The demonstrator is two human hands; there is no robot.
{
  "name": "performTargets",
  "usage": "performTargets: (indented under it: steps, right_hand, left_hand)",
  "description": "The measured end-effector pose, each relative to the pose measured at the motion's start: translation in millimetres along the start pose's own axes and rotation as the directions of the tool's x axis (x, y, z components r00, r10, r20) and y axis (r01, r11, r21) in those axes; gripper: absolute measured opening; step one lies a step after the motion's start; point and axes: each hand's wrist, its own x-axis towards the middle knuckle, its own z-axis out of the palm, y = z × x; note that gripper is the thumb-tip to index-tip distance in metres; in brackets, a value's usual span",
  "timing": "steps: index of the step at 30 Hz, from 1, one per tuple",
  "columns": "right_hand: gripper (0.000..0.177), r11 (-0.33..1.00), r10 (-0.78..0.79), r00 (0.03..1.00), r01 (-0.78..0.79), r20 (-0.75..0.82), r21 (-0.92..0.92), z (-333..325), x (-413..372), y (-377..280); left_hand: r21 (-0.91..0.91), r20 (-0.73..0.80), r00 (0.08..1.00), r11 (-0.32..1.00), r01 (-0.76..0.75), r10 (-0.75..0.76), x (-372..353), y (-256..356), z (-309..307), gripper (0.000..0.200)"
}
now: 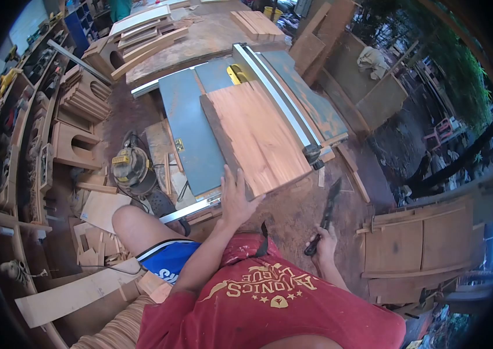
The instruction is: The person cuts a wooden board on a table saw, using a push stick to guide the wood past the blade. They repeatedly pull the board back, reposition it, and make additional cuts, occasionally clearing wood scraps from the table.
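Note:
A wide wooden board lies flat on the blue-grey top of a table saw, beside the silver rip fence. My left hand rests against the near left corner of the board, fingers stretched out and apart. To the right and lower down, my right hand is wrapped round the handle of a long black push stick, whose narrow end points up and away from me. This tool is apart from the board. A yellow piece shows just beyond the board's far edge; the blade is not visible.
Left on the floor is a dusty yellow-and-black machine, near wood offcuts. Shelves line the left side. Beyond the saw, a workbench carries stacked boards. Wooden panels stand at the right.

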Motion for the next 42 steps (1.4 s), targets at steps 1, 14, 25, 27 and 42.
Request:
performTargets:
  steps: [1, 14, 25, 27, 42]
  right_hand:
    - [0.034, 0.995, -0.071, 0.997, 0.072, 0.018, -0.069, -4, -14, -13]
    - [0.064, 0.267, -0.192, 0.741, 0.670, 0.643, -0.693, -41, -56, -139]
    - [0.051, -0.021, -0.197, 0.685, 0.712, 0.701, -0.702, 6, -27, -175]
    - [0.049, -0.022, -0.211, 0.685, 0.710, 0.697, -0.704, 14, -25, -177]
    - [0.048, 0.023, -0.230, 0.681, 0.718, 0.695, -0.696, 35, 8, -187]
  left_hand:
    - [0.000, -0.004, 1.000, 1.000, -0.003, 0.003, 3, -2, 0, 0.103]
    - [0.079, -0.002, 1.000, 0.997, 0.011, -0.011, 39, -29, 2, 0.107]
    - [0.108, 0.045, 0.997, 0.992, 0.064, -0.069, 65, -38, -9, 0.106]
    - [0.110, 0.067, 0.992, 0.989, 0.100, -0.108, 72, -36, -13, 0.106]
    - [0.121, 0.082, 0.990, 0.988, 0.100, -0.110, 101, -58, -12, 0.106]
